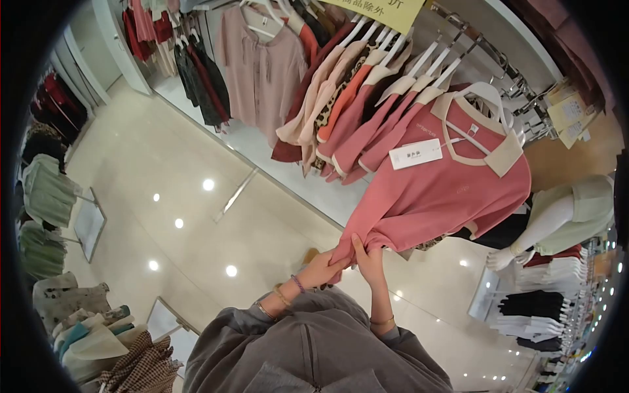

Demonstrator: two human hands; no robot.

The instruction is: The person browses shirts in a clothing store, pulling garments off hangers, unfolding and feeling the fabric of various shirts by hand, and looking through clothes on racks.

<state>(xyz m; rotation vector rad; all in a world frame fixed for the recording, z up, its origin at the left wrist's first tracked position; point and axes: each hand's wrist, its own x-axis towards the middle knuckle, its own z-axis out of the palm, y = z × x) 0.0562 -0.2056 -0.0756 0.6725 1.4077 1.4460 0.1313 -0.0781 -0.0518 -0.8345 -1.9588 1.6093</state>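
Observation:
A pink top point(452, 190) with a beige collar hangs facing me on a white hanger point(488, 98) at the front of the rack. Its sleeve stretches down toward me, bunched between both hands. My left hand point(322, 267) is closed around the sleeve's lower end, its wrist wearing bracelets. Beside it on the right, my right hand point(368, 261) grips the same sleeve a little higher, thumb on top of the cloth. A white tag point(416, 154) with printing lies against the top's chest.
Several more garments hang behind on the metal rail point(472, 33), under a yellow sign point(377, 10). A mannequin arm point(547, 226) stands at the right. A white ledge point(262, 154) runs below the clothes. Folded clothes point(92, 340) lie at lower left.

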